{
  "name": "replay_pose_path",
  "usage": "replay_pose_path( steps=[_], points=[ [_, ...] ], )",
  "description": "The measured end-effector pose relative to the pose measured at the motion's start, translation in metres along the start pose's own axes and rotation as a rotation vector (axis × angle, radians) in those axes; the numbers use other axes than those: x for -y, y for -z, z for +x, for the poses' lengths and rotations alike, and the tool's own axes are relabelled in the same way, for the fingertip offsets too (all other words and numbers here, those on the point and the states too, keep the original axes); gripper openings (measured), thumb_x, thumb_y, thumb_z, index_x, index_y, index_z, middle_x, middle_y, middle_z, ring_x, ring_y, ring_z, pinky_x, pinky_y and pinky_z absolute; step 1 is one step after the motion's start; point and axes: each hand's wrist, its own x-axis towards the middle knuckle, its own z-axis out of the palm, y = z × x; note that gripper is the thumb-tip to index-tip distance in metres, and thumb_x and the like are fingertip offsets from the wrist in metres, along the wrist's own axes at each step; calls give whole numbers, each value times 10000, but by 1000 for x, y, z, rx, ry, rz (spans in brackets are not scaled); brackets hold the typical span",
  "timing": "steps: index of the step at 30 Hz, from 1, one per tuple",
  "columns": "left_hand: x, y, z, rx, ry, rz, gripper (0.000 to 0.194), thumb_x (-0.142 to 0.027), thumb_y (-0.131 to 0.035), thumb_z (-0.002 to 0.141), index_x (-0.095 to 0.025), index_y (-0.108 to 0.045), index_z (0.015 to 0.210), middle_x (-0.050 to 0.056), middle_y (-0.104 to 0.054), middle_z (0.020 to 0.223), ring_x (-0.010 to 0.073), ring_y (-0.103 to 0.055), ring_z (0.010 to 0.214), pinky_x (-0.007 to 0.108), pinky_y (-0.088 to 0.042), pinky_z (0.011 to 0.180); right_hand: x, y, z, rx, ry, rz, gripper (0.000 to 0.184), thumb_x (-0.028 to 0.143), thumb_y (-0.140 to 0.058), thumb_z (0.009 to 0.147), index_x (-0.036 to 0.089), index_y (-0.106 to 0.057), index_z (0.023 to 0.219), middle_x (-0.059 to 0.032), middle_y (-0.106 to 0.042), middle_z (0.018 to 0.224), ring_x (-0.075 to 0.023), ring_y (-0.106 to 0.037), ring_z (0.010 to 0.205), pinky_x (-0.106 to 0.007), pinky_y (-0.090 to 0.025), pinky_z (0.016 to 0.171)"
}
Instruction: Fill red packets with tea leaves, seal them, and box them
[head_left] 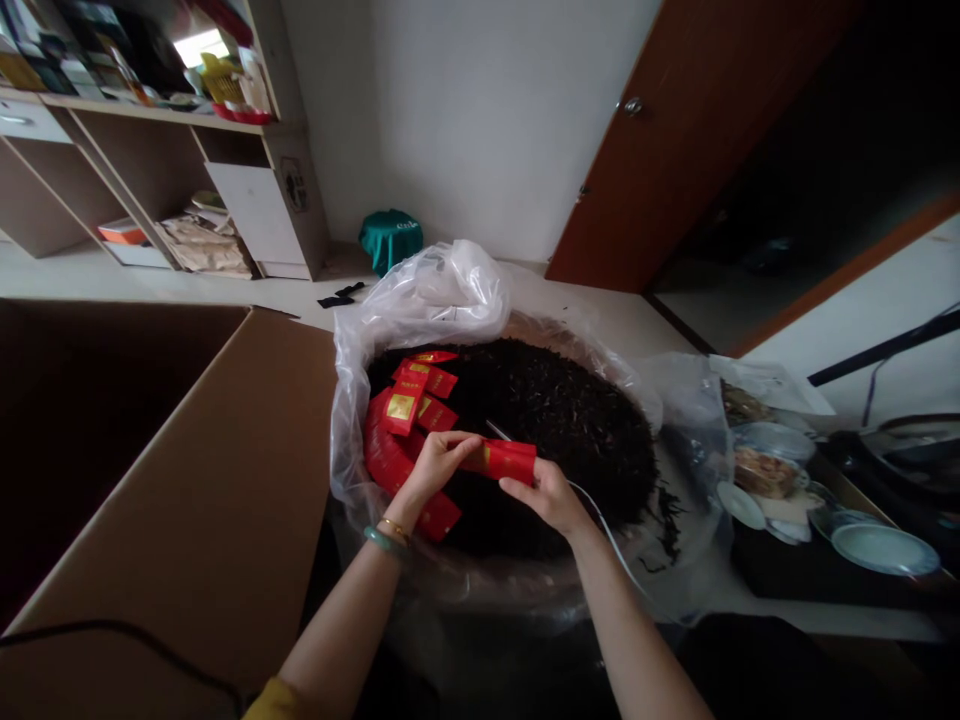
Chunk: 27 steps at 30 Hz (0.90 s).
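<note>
Between my two hands is a red packet [517, 462] with gold print, held above a heap of dark loose tea leaves [555, 400]. My left hand [439, 465] pinches its left end; my right hand [551, 495] grips its right end from below, some fingers hidden behind it. The leaves fill a large clear plastic bag [349, 430] folded open around them. Several more red packets [409, 400] lie in a loose pile on the leaves' left side, left of my left hand. A thin metal tool [496, 430] shows partly behind the held packet.
A big cardboard box [292, 400] stands open at the left. On the right is a low dark table with a clear food container [769, 465] and a plate [885, 548]. A white cord [611, 535] runs beside my right forearm. A green-covered stool [391, 240] is by the wall.
</note>
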Motion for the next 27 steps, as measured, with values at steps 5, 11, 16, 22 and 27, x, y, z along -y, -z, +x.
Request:
replay_pose_path(
  steps=[5,11,16,22,27],
  points=[
    [-5,0,-2,64,-27,60,491,-560,-541,813,-122,-744,905,58,-734,784,195,-659,752,268,-510,693,-6,-8,3,-55,-165,56,451,593,-562,806,183,-728,894,-70,-742,881,-271,-665,905,-434,-487,899],
    [-2,-1,2,-109,-180,149,442,-497,-440,892,-148,-704,947,60,-716,922,192,-643,870,283,-489,810,-14,-14,0,29,-185,395,451,552,-560,840,206,-686,1101,-65,-700,1126,-253,-600,1117,-443,-350,1076],
    [1,-2,-1,-129,-201,281,397,-423,-372,931,-155,-658,988,76,-701,931,201,-648,859,316,-504,792,-18,-15,2,45,-242,530,532,611,-545,821,200,-667,1137,-85,-689,1152,-282,-543,1206,-476,-348,1071],
    [-6,-8,-15,-114,-635,823,663,-328,-645,748,-175,-418,1352,150,-427,1437,350,-294,1364,520,-294,1063,-16,-8,14,13,-203,372,611,684,-444,833,216,-646,1170,-77,-654,1220,-270,-528,1220,-464,-311,1101],
    [-2,-8,-13,39,-544,1106,732,-198,-654,719,-215,-376,1396,119,-477,1409,354,-393,1264,522,-377,960,0,-5,29,97,-213,145,724,764,-377,793,192,-668,1128,-83,-666,1186,-272,-532,1199,-458,-281,1113]
  ],
)
